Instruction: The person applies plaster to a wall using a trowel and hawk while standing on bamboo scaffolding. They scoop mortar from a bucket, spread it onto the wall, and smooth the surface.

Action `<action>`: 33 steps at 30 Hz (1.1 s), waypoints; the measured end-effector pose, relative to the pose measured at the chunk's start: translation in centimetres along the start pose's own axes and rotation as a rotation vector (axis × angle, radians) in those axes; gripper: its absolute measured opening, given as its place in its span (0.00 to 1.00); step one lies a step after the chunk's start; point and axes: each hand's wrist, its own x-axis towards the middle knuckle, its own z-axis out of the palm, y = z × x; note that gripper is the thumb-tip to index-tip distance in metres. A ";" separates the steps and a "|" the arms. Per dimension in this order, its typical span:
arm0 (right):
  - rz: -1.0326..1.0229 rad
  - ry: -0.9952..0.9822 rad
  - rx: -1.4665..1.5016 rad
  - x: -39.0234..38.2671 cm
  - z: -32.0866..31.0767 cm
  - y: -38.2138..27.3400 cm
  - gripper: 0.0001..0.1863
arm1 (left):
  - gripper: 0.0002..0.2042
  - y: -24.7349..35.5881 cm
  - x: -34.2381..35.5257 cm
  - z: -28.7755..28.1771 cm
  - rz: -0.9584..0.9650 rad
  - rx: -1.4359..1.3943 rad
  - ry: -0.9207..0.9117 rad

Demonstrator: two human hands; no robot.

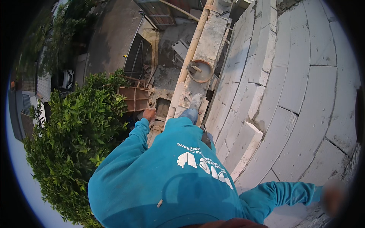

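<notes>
Beside us on the right, a grey block wall (317, 98) stands in laid courses, with ledges jutting from its face and joints showing, some of them dark and gappy. The blocks look bare, with no finishing coat; how much work remains, we cannot tell. The round tub (200, 81) rests ahead of our shoe (196, 100) on the narrow platform (209, 36), grey mix in it and a tool handle (196, 68) poking out, both out of hand. Our left hand (149, 114) hangs out left of the platform, our right (334, 198) is blurred near the wall; we cannot tell either hand's finger opening or hold.
</notes>
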 end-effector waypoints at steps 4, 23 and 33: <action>0.044 0.016 0.024 -0.2 1.1 -0.5 0.21 | 0.19 0.6 1.3 1.8 0.123 -0.014 -0.161; 0.087 0.105 0.032 -0.7 8.6 -5.4 0.19 | 0.18 7.7 4.6 1.9 0.039 -0.078 0.055; 0.136 0.116 -0.001 -1.6 32.1 -11.1 0.19 | 0.23 43.3 7.1 18.6 0.416 0.014 -0.134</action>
